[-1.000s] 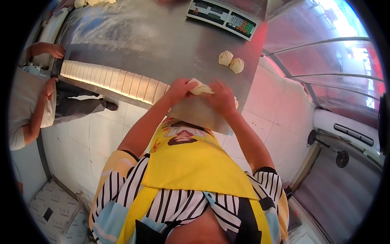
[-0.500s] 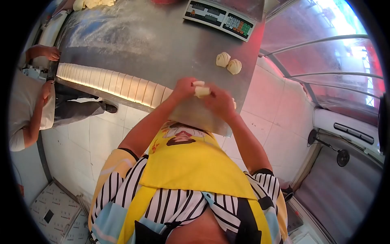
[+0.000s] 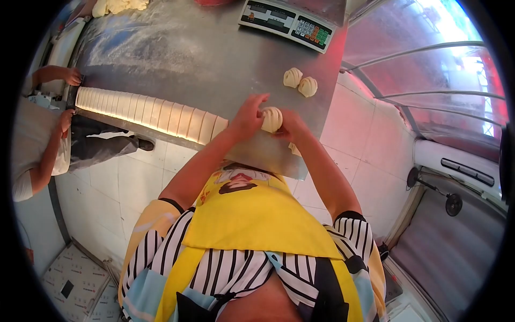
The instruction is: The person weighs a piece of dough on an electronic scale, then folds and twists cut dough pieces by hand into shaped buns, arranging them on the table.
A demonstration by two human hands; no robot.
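A twisted dough bun (image 3: 272, 119), pale with ridged strands, is between my two hands above the near right part of the metal table. My right hand (image 3: 291, 123) grips it from the right side. On its left, my left hand (image 3: 248, 118) has its fingers stretched out past the bun, the thumb close to or touching its side. Beyond my hands, two finished-looking twisted buns (image 3: 292, 78) sit together near the table's right edge. Another dough piece (image 3: 294, 148) shows partly behind my right forearm. A long row of cut dough strips (image 3: 155, 111) runs leftward along the near edge.
The metal table (image 3: 214, 70) has flour dust on its left part. A digital scale (image 3: 287, 24) stands at the far right, and a dough lump (image 3: 119, 5) lies far left. At the left end stands another person (image 3: 43, 134), hands at the table's edge.
The dough between my hands has gone from stretched pieces to a rounded twisted bun. My left fingers have opened out, and my right hand has shifted slightly right.
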